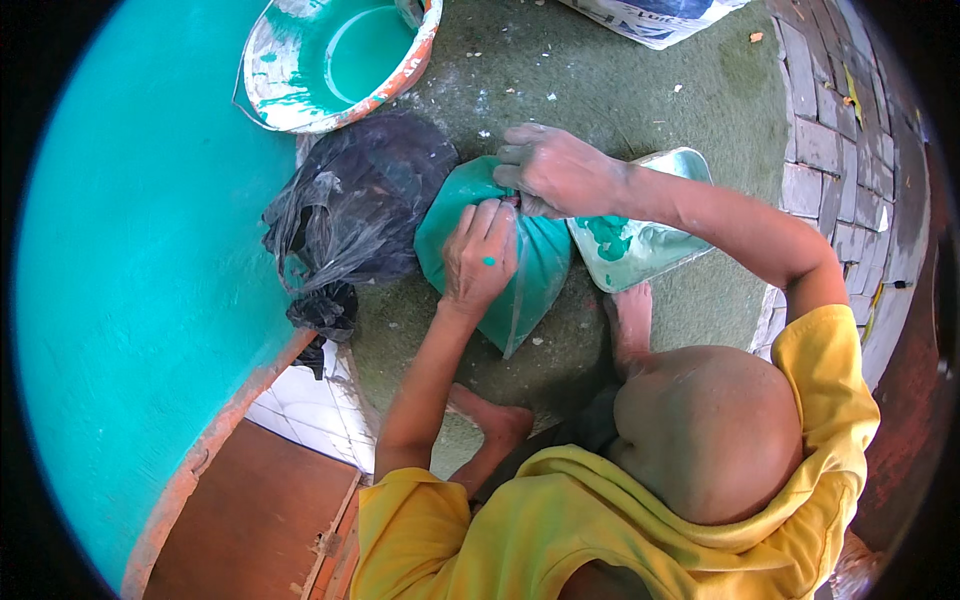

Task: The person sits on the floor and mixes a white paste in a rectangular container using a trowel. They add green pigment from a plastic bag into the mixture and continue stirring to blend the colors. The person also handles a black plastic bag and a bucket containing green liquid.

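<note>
Stained grey-green concrete floor [620,100] carries, well inside its right edge, a bulging clear plastic bag of green paint [532,280]. Left hand [480,250] and right hand [557,175], close together, pinch its gathered neck; filling looks done, closing seemingly unfinished.

Soft, bright daylight; a shadow darkens the floor [565,345] by the right foot [631,322]. Glints streak the black bag [375,200]. Focus is mostly crisp; paving [812,145] bends at right, black rims the view.
</note>
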Demonstrator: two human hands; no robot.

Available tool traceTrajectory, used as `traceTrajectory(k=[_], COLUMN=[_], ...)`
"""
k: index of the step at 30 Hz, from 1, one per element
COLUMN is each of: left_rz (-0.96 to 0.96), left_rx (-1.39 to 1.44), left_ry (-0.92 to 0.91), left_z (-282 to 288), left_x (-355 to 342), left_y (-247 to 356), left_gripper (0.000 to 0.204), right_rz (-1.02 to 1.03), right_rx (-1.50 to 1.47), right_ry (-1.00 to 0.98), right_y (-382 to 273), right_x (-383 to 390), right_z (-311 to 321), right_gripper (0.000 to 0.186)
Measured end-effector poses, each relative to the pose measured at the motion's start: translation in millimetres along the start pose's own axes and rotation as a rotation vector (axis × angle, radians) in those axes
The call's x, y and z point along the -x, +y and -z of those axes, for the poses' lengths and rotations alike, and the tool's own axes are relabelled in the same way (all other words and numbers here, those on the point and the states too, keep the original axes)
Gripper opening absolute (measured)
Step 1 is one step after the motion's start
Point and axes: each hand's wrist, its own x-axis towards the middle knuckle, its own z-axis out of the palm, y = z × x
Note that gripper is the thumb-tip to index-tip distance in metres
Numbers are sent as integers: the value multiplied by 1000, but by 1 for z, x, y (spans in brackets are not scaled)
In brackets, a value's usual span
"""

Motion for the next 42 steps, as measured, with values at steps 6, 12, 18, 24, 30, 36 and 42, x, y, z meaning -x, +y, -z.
traceTrajectory(k=[6, 12, 18, 24, 30, 36, 42], left_rz=[53, 67, 60, 186, 135, 386, 745], left_rx=[111, 190, 196, 227, 244, -21, 182], left_ry=[2, 40, 26, -80, -350, -653, -585], left_z=[-6, -15, -24, 8, 97, 186, 176], left_x=[3, -3, 16, 23, 88, 215, 254], left_y=[2, -1, -13, -2, 17, -9, -9], left_gripper=[10, 10, 13, 29, 40, 31, 37], right_rz=[-28, -99, -235, -516, -637, -515, -543], right_rx=[18, 87, 167, -75, -132, -130, -403], right_ry=[45, 105, 199, 5, -97, 111, -65], right_y=[3, 8, -2, -33, -31, -34, -83], right_x=[9, 16, 21, 15, 14, 11, 4], right_z=[-4, -2, -19, 13, -21, -40, -7], right_gripper=[26, 25, 26, 51, 49, 31, 32])
